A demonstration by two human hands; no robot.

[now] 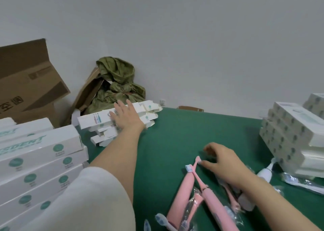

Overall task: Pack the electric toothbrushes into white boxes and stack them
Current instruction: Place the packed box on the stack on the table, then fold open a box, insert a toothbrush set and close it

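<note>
My left hand [125,116] reaches far forward and lies with straight fingers on a heap of flat, unfolded white boxes [98,121] at the back of the green table [175,134]. My right hand [221,161] hovers with loosely curled fingers over the pink electric toothbrushes [182,192], its fingertips close to the head of one; it holds nothing that I can see. Stacks of packed white boxes [35,160] stand at my left, and another stack of white boxes [289,134] stands at the right.
A white toothbrush [266,171] and wrapped brush heads [301,182] lie by the right stack. Loose brush heads in clear wrap [161,220] lie near the front edge. Brown cartons [29,83] and a green bag [117,83] stand behind the table against the wall.
</note>
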